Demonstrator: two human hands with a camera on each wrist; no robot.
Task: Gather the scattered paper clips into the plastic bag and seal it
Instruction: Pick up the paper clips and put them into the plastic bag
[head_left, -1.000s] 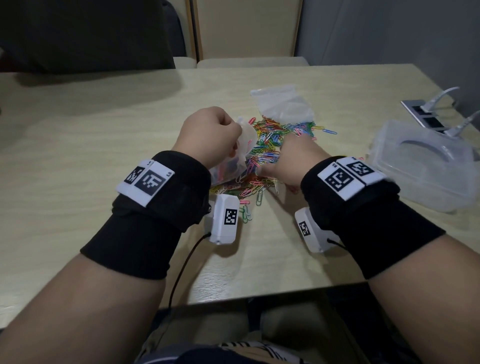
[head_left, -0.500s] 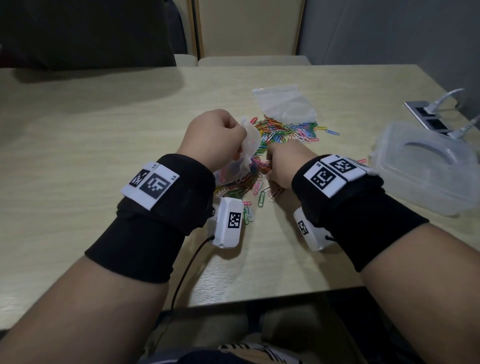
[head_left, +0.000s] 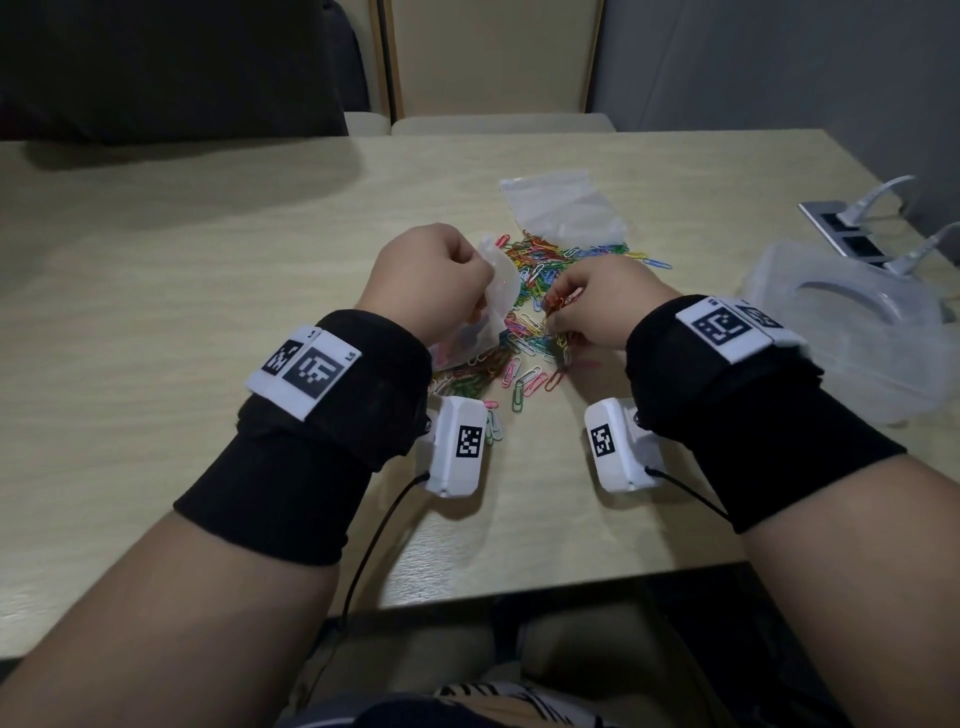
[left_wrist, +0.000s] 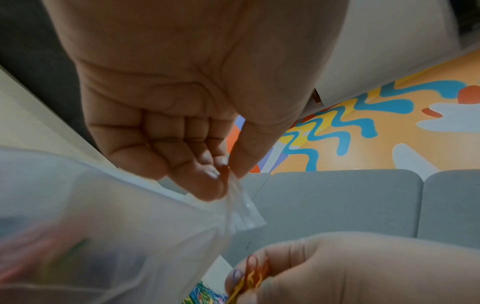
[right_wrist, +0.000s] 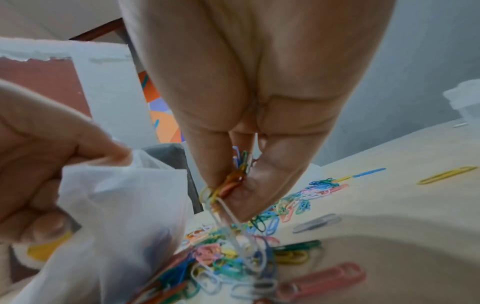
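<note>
Clear plastic bag (head_left: 496, 304) pinched at its rim by left hand (head_left: 426, 280), partly filled. Small bunch of paper clips (right_wrist: 233, 181) pinched in right hand (head_left: 605, 304), just beside bag mouth, above pile (head_left: 545, 291) on table (head_left: 208, 260).

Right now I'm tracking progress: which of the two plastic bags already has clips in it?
The bag pinched by the left hand; coloured clips show through it. The other bag lies flat behind the pile.
</note>
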